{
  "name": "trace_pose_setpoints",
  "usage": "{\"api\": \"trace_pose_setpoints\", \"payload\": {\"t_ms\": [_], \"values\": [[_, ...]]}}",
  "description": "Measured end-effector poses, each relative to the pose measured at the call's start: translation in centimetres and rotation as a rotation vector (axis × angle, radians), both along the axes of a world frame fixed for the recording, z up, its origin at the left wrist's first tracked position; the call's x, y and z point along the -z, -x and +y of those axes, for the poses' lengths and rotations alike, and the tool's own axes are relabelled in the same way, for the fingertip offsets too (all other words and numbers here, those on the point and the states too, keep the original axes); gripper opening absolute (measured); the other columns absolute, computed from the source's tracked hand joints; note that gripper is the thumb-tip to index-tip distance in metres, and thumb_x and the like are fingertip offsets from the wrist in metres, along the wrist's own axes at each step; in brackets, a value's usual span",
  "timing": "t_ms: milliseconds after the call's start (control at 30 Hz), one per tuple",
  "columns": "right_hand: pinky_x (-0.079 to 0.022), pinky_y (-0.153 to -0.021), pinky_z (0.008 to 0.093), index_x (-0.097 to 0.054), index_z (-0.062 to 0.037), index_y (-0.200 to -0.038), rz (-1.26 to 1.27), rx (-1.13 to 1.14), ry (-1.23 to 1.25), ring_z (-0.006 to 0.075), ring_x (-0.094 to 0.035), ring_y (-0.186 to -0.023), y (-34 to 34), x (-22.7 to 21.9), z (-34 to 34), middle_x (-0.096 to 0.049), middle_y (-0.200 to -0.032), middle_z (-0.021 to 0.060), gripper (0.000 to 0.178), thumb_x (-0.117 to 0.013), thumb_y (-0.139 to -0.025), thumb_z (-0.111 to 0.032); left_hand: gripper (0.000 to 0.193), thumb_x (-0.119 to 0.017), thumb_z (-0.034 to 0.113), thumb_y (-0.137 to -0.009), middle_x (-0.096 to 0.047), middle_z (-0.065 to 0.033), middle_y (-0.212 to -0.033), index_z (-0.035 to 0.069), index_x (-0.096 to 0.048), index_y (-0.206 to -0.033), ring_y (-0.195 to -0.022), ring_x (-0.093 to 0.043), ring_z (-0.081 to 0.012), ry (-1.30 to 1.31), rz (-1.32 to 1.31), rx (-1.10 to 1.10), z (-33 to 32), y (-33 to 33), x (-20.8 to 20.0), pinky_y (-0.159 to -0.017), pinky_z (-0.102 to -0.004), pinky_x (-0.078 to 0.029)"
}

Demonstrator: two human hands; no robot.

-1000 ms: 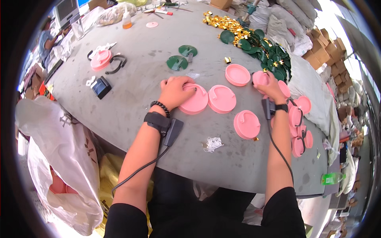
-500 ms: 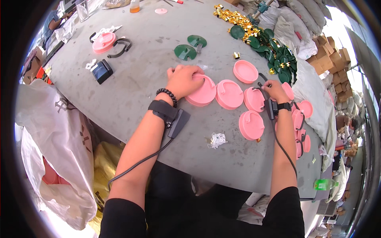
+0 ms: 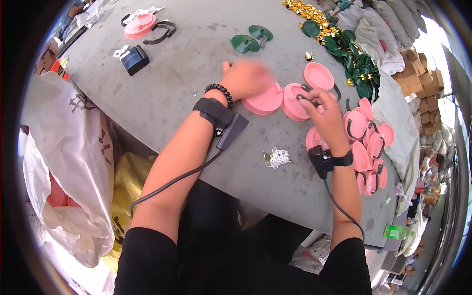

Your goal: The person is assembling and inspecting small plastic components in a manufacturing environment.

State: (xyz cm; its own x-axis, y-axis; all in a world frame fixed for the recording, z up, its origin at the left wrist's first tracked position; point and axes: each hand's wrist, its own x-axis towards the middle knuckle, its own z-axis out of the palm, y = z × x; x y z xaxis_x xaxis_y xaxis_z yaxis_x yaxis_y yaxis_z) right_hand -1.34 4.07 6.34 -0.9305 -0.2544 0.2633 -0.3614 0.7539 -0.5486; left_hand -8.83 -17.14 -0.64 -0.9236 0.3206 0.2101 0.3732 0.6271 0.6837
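Note:
My left hand [image 3: 247,77], its fingers smeared by motion, is over the upper part of a round pink plastic lid [image 3: 265,102]; whether it grips anything cannot be made out. To the right, my right hand [image 3: 325,117] pinches a black strap [image 3: 308,100] between thumb and fingers, over a second pink lid [image 3: 291,104] with a raised spout. Beyond that hand lies a shallow pink lid [image 3: 318,76] with a black strap beside it. Another pink lid [image 3: 314,137] is partly hidden under my right wrist.
Pink lids with black straps [image 3: 371,147] cluster at the right. Green discs [image 3: 361,66] and gold pieces [image 3: 314,18] pile at the far right; two green discs [image 3: 246,43] lie mid-table. White string [image 3: 278,158] lies nearer me. A black box [image 3: 134,60] and pink lid [image 3: 139,25] stand left.
My right hand has moved left and nearer me, and now holds a black strap over the second lid. My left hand's fingers, earlier resting on the lid, are now in motion. The view has shifted.

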Motion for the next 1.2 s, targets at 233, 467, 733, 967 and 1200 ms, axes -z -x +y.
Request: {"api": "trace_pose_setpoints", "payload": {"t_ms": [233, 467, 733, 967, 1200], "values": [[-0.029, -0.079, 0.033, -0.054, -0.0071, -0.081, -0.003, -0.124, -0.092, 0.0174, -0.052, -0.064, -0.7, 1.5, -5.2, -0.056, -0.068, 0.0012, 0.018, -0.062, -0.08, -0.023, 0.039, -0.031, 0.038, -0.086, -0.057, -0.0015, -0.112, 0.025, -0.058, -0.11, -0.109, -0.042, -0.0274, -0.09, -0.158, 0.158, -0.7, 0.3, -0.5, -0.098, -0.0474, -0.016], [-0.03, -0.076, 0.0354, -0.051, -0.0073, -0.079, 0.054, -0.137, -0.114, 0.0193, -0.052, -0.065, -0.4, 2.2, -8.3, -0.056, -0.067, 0.0013, 0.016, -0.061, -0.08, -0.02, 0.029, -0.034, 0.032, -0.086, -0.061, -0.0004, -0.09, 0.018, -0.059, -0.091, -0.099, -0.048, -0.0179, -0.073, -0.212, 0.176, -1.3, 0.5, -1.2, -0.097, -0.0371, -0.017], [-0.03, -0.073, 0.0331, -0.052, -0.0072, -0.072, 0.223, -0.101, -0.167, 0.0179, -0.049, -0.06, -1.0, 2.9, -9.3, -0.053, -0.062, 0.0013, 0.017, -0.063, -0.078, -0.019, 0.018, -0.049, 0.031, -0.082, -0.058, 0.0048, -0.073, 0.018, -0.06, -0.078, -0.084, -0.052, -0.0114, -0.055, -0.223, 0.202, -1.3, 0.4, -1.4, -0.097, -0.0373, -0.016], [-0.031, -0.064, 0.0364, -0.056, -0.0087, -0.07, 0.322, 0.034, -0.352, 0.0224, -0.052, -0.05, -0.6, 3.0, -9.7, -0.056, -0.056, 0.0048, 0.017, -0.062, -0.074, -0.024, 0.017, -0.051, 0.035, -0.078, -0.062, 0.0055, -0.078, 0.024, -0.064, -0.078, -0.095, -0.05, -0.0168, -0.042, -0.246, 0.247, -1.7, 0.7, -1.3, -0.094, -0.042, -0.018], [-0.031, -0.064, 0.0367, -0.057, -0.0085, -0.075, 0.286, 0.007, -0.441, 0.0227, -0.051, -0.048, -1.1, 2.8, -9.2, -0.055, -0.053, 0.0061, 0.018, -0.062, -0.075, -0.026, 0.016, -0.051, 0.034, -0.077, -0.061, 0.0063, -0.076, 0.024, -0.063, -0.076, -0.089, -0.052, -0.0143, -0.041, -0.187, 0.227, -1.5, 0.6, -1.1, -0.094, -0.0435, -0.018]]}}
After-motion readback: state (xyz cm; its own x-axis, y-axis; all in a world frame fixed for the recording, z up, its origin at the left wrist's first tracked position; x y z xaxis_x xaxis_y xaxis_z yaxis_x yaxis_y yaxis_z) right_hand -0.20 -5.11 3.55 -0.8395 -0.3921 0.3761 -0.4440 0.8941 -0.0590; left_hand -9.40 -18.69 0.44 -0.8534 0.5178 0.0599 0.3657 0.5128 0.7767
